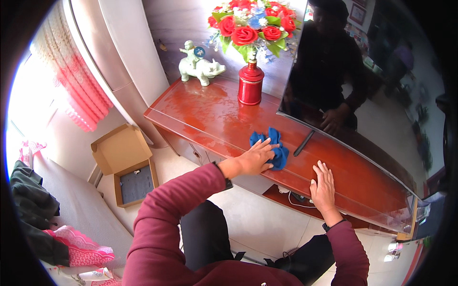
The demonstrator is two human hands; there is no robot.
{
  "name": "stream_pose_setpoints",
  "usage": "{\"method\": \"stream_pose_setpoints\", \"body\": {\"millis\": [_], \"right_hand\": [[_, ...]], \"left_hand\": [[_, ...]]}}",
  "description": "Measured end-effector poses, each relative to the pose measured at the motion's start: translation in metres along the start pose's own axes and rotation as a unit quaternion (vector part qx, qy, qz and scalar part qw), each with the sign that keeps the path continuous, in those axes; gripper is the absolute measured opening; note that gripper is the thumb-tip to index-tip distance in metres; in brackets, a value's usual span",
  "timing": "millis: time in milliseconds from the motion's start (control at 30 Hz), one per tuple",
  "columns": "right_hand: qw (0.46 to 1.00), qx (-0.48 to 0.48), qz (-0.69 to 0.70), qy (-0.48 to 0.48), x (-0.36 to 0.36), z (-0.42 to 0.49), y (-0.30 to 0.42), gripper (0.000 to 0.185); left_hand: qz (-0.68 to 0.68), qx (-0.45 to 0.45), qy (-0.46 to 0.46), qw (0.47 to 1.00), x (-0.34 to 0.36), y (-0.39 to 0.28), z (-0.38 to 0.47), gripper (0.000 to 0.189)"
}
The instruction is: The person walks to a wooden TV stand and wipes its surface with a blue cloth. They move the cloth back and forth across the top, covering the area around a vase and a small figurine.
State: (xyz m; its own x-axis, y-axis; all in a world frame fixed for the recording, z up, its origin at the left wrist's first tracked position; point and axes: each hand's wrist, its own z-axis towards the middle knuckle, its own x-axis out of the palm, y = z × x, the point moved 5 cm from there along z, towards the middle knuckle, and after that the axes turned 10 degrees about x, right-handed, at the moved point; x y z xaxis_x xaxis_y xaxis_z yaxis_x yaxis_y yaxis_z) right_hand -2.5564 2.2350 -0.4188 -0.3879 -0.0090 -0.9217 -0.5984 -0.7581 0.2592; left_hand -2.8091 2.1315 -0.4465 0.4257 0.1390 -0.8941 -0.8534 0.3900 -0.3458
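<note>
My left hand presses on a crumpled blue cloth, fingers spread over its near side. The cloth lies on the glossy red-brown top of a TV cabinet, where wet-looking streaks show to the left. My right hand rests flat near the cabinet's front edge, fingers extended and holding nothing. Just beyond my hands, a large dark television stands on the cabinet, and one of its black feet lies between the cloth and the screen.
A red vase of artificial flowers and a pale green ox figurine with rider stand at the cabinet's back left. An open cardboard box sits on the floor. White cables lie on the shelf below.
</note>
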Motion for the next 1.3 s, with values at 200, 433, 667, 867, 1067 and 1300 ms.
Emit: {"method": "stream_pose_setpoints", "body": {"millis": [200,433,667,867,1067,1300], "right_hand": [[1.000,0.000,0.015,-0.004,-0.003,0.000,-0.003,0.045],[1.000,0.004,0.021,-0.015,0.000,0.000,-0.006,0.045],[1.000,0.007,0.018,-0.019,0.004,-0.001,-0.009,0.046],[1.000,0.011,0.021,-0.017,0.005,-0.003,-0.011,0.046],[0.999,0.007,0.026,-0.023,0.003,-0.002,-0.012,0.046],[0.999,0.013,0.028,-0.023,0.003,-0.002,-0.013,0.045]], "left_hand": [[0.066,-0.025,-0.087,0.994,-0.049,0.051,-0.082,0.030],[0.111,-0.346,-0.101,0.926,-0.113,0.173,-0.191,0.032],[-0.046,-0.092,-0.017,0.995,-0.026,0.060,-0.067,0.030],[-0.075,-0.050,0.067,0.994,0.028,-0.075,0.028,0.034],[0.016,0.012,0.060,0.998,0.026,-0.072,0.023,0.033],[0.150,-0.234,-0.016,0.960,-0.060,0.123,-0.092,0.036]]}}
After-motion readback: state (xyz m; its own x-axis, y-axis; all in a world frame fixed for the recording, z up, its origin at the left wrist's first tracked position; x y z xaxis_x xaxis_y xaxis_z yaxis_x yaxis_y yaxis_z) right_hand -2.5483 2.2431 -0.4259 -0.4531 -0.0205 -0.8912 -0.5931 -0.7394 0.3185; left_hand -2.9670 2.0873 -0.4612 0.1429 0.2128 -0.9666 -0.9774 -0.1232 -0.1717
